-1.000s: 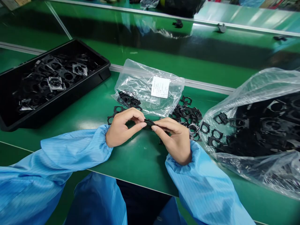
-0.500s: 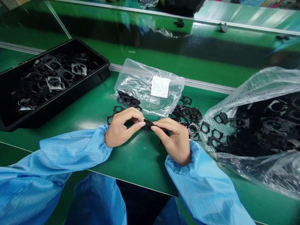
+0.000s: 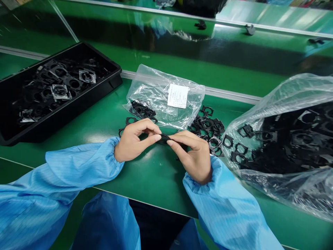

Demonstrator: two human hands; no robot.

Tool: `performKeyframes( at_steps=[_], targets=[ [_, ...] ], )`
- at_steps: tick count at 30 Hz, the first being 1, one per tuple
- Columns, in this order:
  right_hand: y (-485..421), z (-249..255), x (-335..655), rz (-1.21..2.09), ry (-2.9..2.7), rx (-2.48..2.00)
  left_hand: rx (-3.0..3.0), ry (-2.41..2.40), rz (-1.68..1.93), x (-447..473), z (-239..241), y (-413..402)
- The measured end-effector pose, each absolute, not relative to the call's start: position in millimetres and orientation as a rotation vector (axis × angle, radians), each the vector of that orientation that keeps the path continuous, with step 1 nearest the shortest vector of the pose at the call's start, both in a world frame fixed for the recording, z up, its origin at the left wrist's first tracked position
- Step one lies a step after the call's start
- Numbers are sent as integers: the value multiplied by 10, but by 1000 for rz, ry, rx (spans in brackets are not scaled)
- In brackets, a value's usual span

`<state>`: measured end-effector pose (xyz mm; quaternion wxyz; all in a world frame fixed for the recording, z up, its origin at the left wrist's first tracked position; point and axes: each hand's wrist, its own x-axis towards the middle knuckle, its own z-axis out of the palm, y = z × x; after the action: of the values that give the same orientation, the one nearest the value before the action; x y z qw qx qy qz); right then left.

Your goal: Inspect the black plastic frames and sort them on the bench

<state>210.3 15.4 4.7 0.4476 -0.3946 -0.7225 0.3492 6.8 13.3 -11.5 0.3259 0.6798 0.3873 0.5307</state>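
A thin black part [image 3: 164, 138] is held over the green table [image 3: 151, 180], in the gap between two bare hands; its left end is pinched between the thumb and fingertips of the left hand [image 3: 135, 140], its right end in the same way by the right hand [image 3: 194, 154]. The part is seen nearly edge-on, so whether one piece or several are held cannot be told. Judging by the look-alike frames nearby, it is likely to be very light and stiff, perhaps moulded plastic, a little slick, and weakest where the rim runs thin around the hole; it is best taken by its outer edges or corners, with little squeeze and no twisting. Just beyond the right hand, a pile [image 3: 208, 126] of such frames is heaped on the table. Beyond both hands, a clear bag [image 3: 153, 90] with a white label [image 3: 178, 96] is laid flat, more black pieces being seen at its near left corner. Farther out, to the left of the left hand, a black bin [image 3: 114, 74] is filled with dark frames, a few of them silvery. To the right of the right hand, a large plastic sack [image 3: 270, 93] is bulged with more. Both wrists are covered by blue sleeves [image 3: 88, 163].
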Motion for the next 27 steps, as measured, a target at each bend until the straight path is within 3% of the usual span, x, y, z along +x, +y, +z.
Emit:
performKeyframes(
  at_steps=[10,18,27],
  targets=[
    [136,52,2105,926,-1714,-1094,1839,1033,1377,81,-104,116],
    [188,92,2098,1573,-1215,-1120,1715,1024,1372,84,-137,95],
    [224,130,2114,1908,-999,-1065,2050,1021,1389,35,-127,89]
  ],
)
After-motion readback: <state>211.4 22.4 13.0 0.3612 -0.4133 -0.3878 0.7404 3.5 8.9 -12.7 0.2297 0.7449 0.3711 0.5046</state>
